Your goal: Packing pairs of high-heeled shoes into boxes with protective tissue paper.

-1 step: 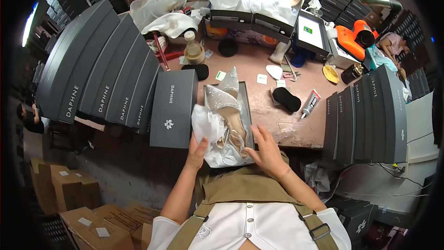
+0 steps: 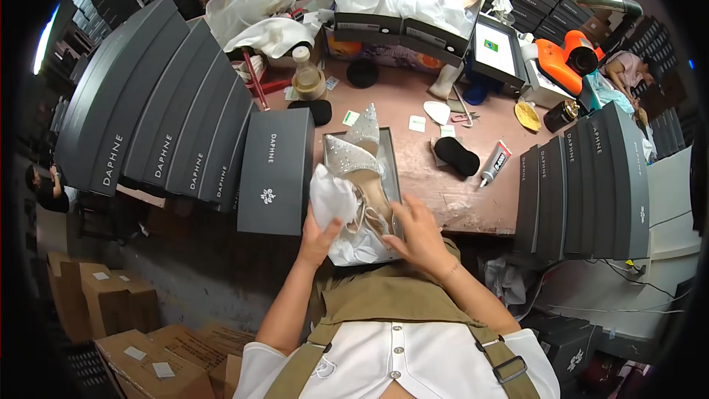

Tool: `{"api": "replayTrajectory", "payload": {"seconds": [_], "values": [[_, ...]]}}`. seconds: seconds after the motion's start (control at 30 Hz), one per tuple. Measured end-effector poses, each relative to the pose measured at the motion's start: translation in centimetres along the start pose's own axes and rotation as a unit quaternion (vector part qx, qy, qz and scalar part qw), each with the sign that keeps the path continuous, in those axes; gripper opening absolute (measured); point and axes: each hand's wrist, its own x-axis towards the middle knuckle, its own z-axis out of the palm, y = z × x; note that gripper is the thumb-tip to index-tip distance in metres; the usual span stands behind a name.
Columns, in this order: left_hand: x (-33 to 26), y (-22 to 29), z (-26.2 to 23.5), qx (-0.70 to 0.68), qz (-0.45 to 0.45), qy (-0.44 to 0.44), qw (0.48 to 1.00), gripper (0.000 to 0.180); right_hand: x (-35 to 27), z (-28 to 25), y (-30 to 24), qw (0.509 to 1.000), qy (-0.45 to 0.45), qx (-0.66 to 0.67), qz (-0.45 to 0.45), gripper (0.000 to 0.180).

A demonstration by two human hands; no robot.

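An open grey shoe box [image 2: 390, 149] lies at the near edge of the brown table [image 2: 413, 96]. In it are glittery silver pointed shoes [image 2: 353, 154] with thin straps, on crumpled white tissue paper [image 2: 332, 196]. My left hand [image 2: 319, 235] grips the tissue paper at the box's near left corner. My right hand [image 2: 418, 233] holds the box's near right wall, its fingertips close to the shoe straps. The box's grey lid [image 2: 275, 171] lies flat just to the left.
Rows of grey shoe boxes stand on the left [image 2: 148, 111] and right [image 2: 587, 177]. A glue tube [image 2: 495, 162], black pad [image 2: 456, 156], tape roll [image 2: 309, 83], orange tool [image 2: 567, 59] and small screen [image 2: 493, 48] are on the table. Cardboard cartons [image 2: 111, 314] sit at lower left.
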Motion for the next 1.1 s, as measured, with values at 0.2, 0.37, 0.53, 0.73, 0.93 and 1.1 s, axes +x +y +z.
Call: {"api": "replayTrajectory", "payload": {"seconds": [0.2,0.37,0.53,0.73,0.93,1.1], "values": [[0.9,1.2,0.5,-0.130,0.010,0.173,0.976,0.029,2.2,3.6,1.7,0.993,-0.019,-0.105,-0.043,0.026],[2.1,12.0,-3.6,-0.080,0.218,0.414,0.880,0.046,2.4,4.4,1.8,0.992,0.014,-0.110,-0.062,0.016],[9.2,12.0,-9.2,0.500,0.370,0.203,0.756,0.041,3.7,1.5,-0.2,0.994,0.018,0.098,-0.034,0.013],[7.6,10.4,-6.7,0.507,0.334,0.127,0.784,0.064,1.5,-7.7,-0.8,0.993,0.075,0.088,-0.020,0.012],[6.5,6.0,2.6,0.489,0.188,-0.119,0.844,0.060,3.4,-2.8,8.1,0.996,-0.047,-0.047,0.056,0.012],[2.4,4.6,4.9,0.463,0.172,-0.093,0.864,0.068,8.5,-1.7,3.4,0.983,-0.071,-0.164,-0.037,0.032]]}}
